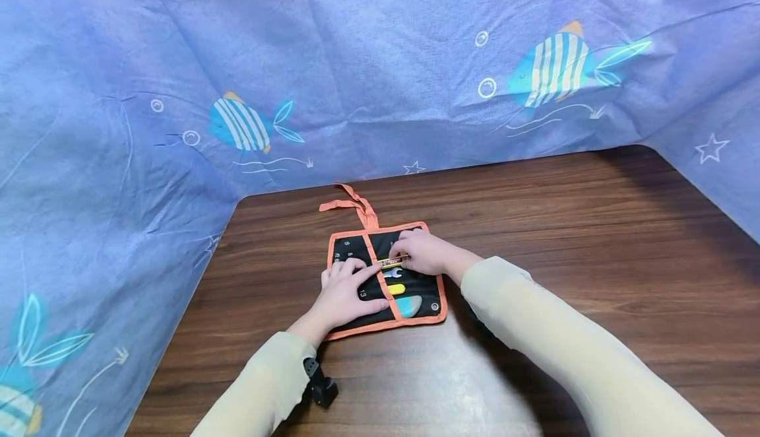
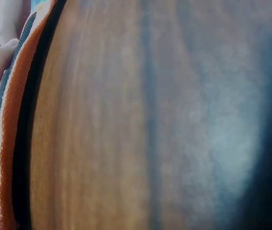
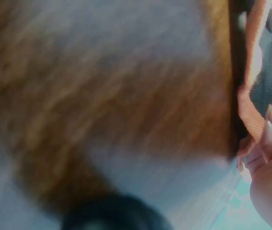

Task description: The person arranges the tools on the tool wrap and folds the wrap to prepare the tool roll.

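Hands on the tool roll

Spread at centre of the brown surface [image 1: 594, 239]: black tool roll [image 1: 350, 247], orange-edged, tie strap [image 1: 351, 204] at 12 o'clock. Pressed flat on its 9 o'clock half, left hand [image 1: 346, 292], fingers straight. Pinching a small yellow-striped tool [image 1: 393, 261] mid-roll, right hand [image 1: 423, 252]. Pocketed toward 6 o'clock: wrench [image 1: 392, 273], yellow piece [image 1: 396, 289]

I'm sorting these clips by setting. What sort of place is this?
Probably a makeshift recording desk indoors: a wooden table screened on three sides by a blue fish-print cloth, with only a small tool pouch under the hands.
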Demonstrator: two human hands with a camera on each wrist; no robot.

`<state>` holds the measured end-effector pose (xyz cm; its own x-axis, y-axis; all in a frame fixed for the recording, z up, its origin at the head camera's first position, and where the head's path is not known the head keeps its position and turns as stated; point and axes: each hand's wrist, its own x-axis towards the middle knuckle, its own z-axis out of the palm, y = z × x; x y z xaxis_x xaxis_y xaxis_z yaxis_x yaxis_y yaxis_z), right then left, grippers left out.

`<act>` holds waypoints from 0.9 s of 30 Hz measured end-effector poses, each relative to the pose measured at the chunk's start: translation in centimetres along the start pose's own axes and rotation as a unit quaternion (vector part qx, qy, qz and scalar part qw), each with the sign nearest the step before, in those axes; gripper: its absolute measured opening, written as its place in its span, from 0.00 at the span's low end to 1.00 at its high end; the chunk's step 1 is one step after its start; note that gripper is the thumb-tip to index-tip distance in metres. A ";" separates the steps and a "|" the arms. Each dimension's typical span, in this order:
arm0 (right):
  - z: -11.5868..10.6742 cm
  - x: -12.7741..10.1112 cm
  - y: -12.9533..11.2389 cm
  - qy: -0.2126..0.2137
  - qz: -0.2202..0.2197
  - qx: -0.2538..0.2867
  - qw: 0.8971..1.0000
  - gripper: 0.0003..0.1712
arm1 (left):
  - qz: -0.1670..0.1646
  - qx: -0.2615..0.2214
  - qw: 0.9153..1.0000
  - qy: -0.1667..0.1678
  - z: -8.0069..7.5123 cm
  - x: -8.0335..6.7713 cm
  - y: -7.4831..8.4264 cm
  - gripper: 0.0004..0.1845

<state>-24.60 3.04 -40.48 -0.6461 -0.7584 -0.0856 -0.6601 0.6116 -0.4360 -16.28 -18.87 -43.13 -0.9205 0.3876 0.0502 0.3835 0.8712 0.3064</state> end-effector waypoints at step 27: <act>-0.6 -1.8 1.5 0.022 0.056 0.000 0.998 0.02 | -0.045 0.016 0.999 0.014 0.6 -0.4 -0.1 0.43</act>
<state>-24.65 5.42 -40.40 -0.7316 -0.6752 -0.0943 -0.5834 0.6916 -0.4257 -15.93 -18.91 -43.70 -0.9531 0.2985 0.0497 0.3002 0.9117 0.2806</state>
